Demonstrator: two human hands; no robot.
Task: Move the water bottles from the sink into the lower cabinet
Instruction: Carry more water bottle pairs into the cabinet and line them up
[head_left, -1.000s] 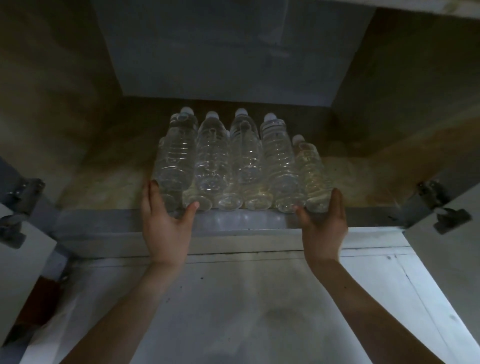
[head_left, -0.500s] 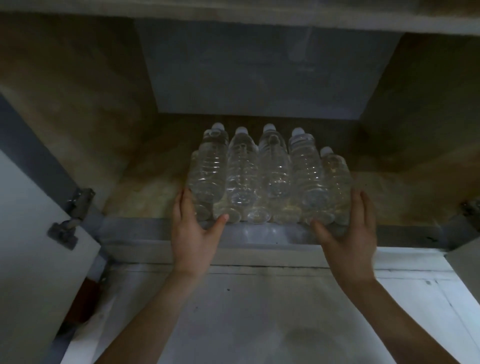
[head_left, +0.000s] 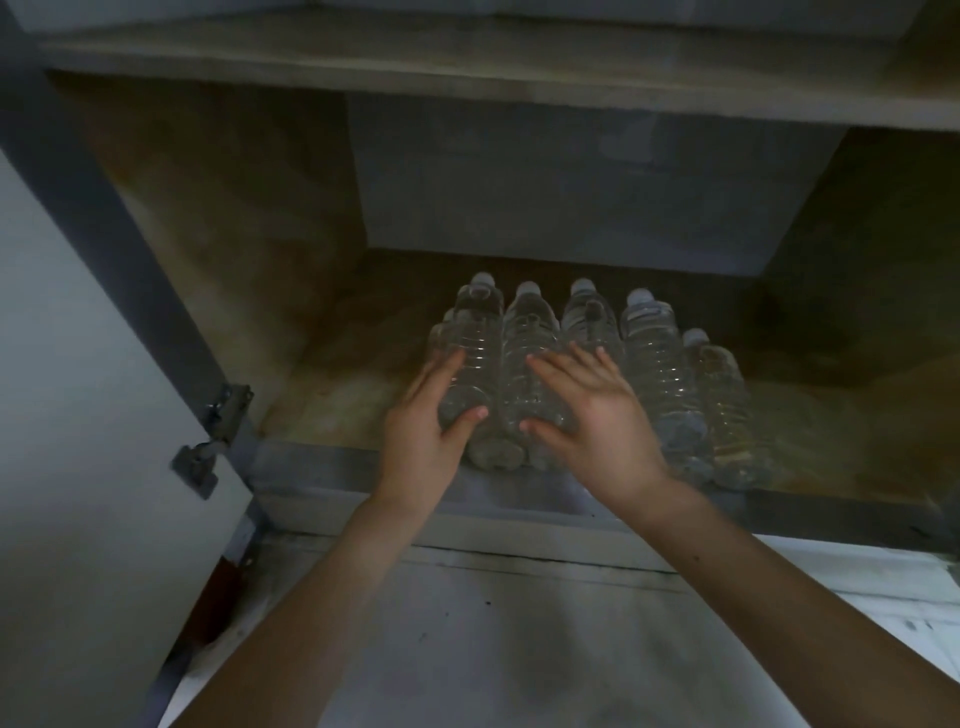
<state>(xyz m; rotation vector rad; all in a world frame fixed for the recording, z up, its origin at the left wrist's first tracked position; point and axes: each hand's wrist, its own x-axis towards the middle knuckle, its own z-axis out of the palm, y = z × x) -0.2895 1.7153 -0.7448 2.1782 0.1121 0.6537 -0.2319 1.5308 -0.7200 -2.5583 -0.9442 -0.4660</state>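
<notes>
Dim, stained wooden lower cabinet (head_left: 322, 395), door open: clear ribbed plastic water bottles (head_left: 654, 374) lie stacked on its floor, left hand (head_left: 426, 431) cupping the leftmost top bottle, right hand (head_left: 592, 410) spread flat beside it, apparently steadying the stack against rolling.

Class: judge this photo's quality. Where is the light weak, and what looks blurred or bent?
Head view: dim throughout, the cabinet interior darkest at right; the right hand and the bottles look soft with motion blur; the wide lens bows the shelf edge above; no glare.
</notes>
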